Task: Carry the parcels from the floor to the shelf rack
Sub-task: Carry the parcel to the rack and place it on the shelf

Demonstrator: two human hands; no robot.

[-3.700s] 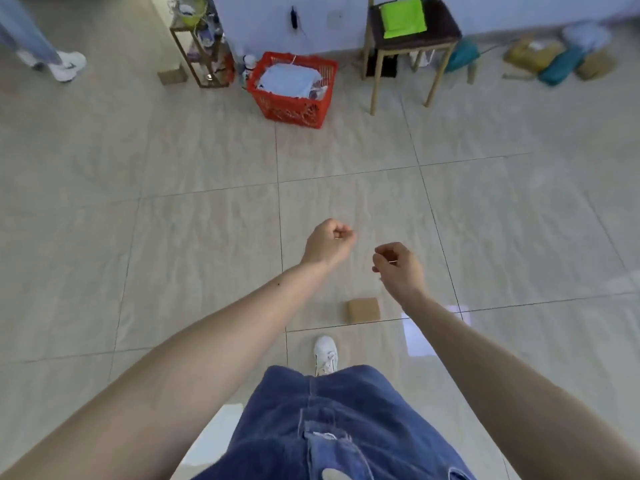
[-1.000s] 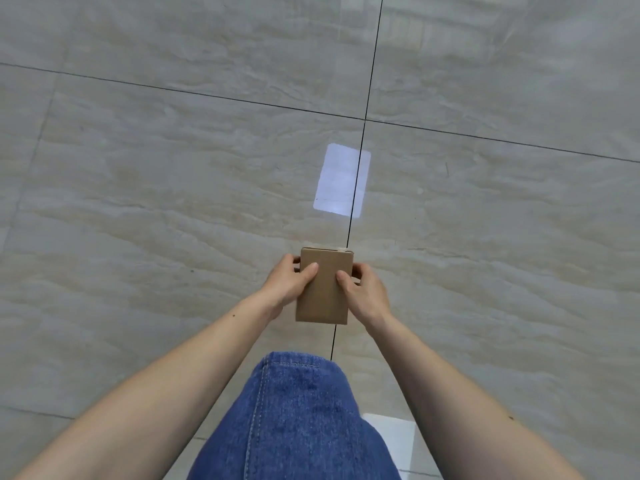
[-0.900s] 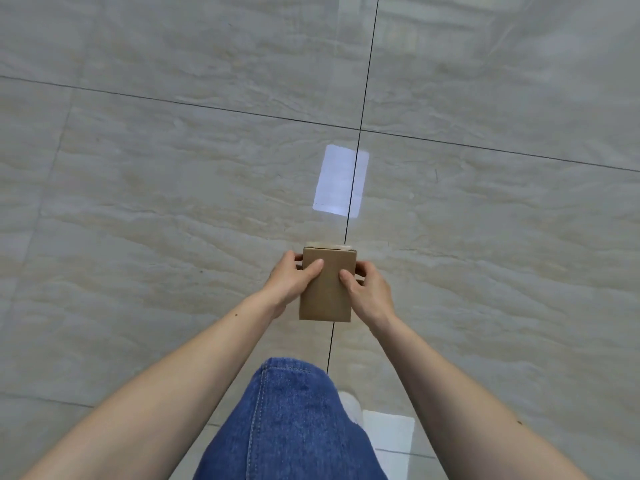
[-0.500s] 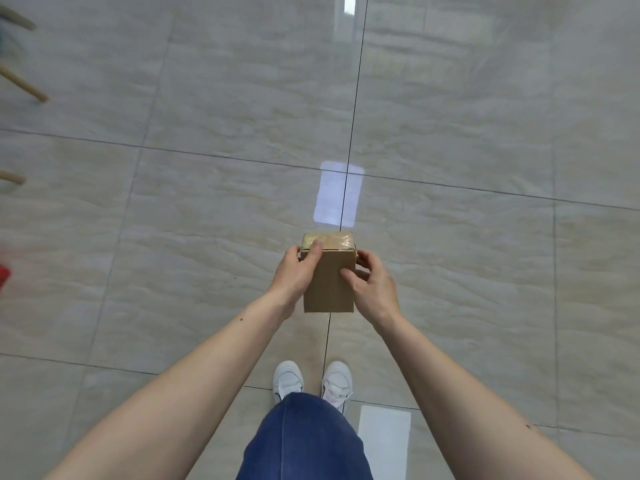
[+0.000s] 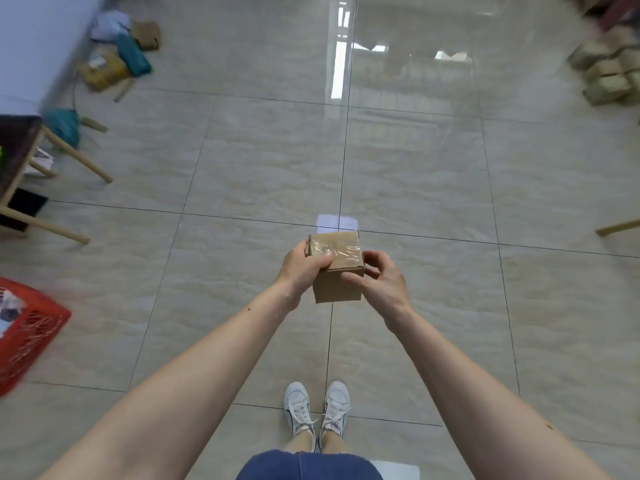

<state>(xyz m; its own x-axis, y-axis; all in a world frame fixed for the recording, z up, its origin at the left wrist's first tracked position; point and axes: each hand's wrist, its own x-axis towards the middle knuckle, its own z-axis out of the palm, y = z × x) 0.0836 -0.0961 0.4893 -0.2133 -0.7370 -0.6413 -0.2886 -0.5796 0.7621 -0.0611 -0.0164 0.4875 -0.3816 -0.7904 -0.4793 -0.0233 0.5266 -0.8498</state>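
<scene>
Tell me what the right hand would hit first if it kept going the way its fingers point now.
The right hand points left, its fingers already touching the cardboard parcel. Beyond that lies the left hand gripping the opposite side.

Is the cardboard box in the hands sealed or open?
Sealed: the cardboard box has its top flaps flat under clear tape, held between left hand and right hand.

Small brown cardboard parcel (image 5: pixel 335 268), on floor 3.7 s ago, now lifted, gripped by left hand (image 5: pixel 302 266) and right hand (image 5: pixel 379 285). Taped top now faces camera. View raised: white sneakers (image 5: pixel 316 410), red plastic basket (image 5: pixel 26 336) now visible.
</scene>
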